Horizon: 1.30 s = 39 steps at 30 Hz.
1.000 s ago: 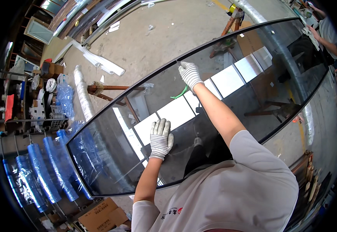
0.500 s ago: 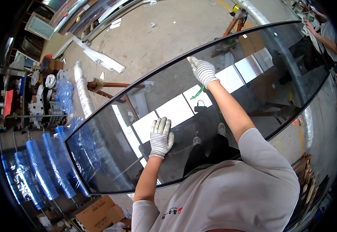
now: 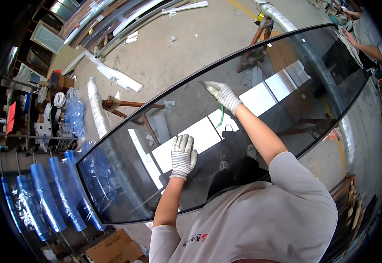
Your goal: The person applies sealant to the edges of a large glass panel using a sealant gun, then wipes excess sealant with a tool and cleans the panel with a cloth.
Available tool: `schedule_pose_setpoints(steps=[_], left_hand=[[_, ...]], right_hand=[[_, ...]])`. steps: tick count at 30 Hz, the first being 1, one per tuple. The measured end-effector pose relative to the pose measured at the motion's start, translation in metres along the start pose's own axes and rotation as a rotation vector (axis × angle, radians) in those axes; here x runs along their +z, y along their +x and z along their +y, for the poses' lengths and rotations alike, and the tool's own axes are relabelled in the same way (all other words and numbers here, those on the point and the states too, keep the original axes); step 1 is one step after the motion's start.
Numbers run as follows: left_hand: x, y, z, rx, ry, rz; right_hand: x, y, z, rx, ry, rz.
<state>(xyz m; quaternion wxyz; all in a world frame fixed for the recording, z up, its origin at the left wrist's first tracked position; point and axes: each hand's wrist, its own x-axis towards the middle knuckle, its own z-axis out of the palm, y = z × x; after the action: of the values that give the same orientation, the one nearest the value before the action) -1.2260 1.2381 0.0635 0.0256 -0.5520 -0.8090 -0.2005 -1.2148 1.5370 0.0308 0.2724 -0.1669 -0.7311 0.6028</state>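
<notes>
A long dark glass panel (image 3: 191, 127) with a black frame lies in front of me, mirroring bright rectangles and my own shape. My left hand (image 3: 182, 154), in a striped work glove, rests flat on it with the fingers stretched out. My right hand (image 3: 224, 95), gloved alike, is closed round a small knife-like tool (image 3: 203, 84) over the panel, nearer its far edge. Only the tool's thin, dark, pointed end shows; the fingers hide its handle. A green strip (image 3: 221, 117) hangs below that hand.
Wrapped bars (image 3: 98, 107) and wooden trestles (image 3: 140, 104) stand under the panel. Blue film rolls (image 3: 48, 197) and a cluttered shelf (image 3: 37, 136) are at left, a cardboard box (image 3: 112, 247) at lower left. Another person's hand (image 3: 351, 38) is at the panel's far right end.
My right hand has drawn back from the far frame edge, and the tool's pointed end has come into sight. My left hand stays flat on the glass. The view has shifted slightly.
</notes>
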Motion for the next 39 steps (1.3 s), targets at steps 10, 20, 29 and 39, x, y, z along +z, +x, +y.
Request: schedule_pose_setpoints(steps=[10, 20, 29, 39], left_hand=[[0.014, 0.017, 0.001, 0.008, 0.082, -0.040], [0.024, 0.062, 0.178, -0.084, -1.221, -0.624], [0.066, 0.043, 0.240, -0.125, -1.040, -0.840], [0.138, 0.091, 0.356, 0.058, -0.533, -0.366]], right_hand=[[-0.086, -0.183, -0.087, 0.490, 0.368, -0.311], [-0.119, -0.308, -0.145, 0.629, -0.300, -0.315], [-0.232, -0.384, -0.142, 0.420, -0.248, -0.231], [-0.456, -0.549, -0.096, 0.857, -0.256, 0.398]])
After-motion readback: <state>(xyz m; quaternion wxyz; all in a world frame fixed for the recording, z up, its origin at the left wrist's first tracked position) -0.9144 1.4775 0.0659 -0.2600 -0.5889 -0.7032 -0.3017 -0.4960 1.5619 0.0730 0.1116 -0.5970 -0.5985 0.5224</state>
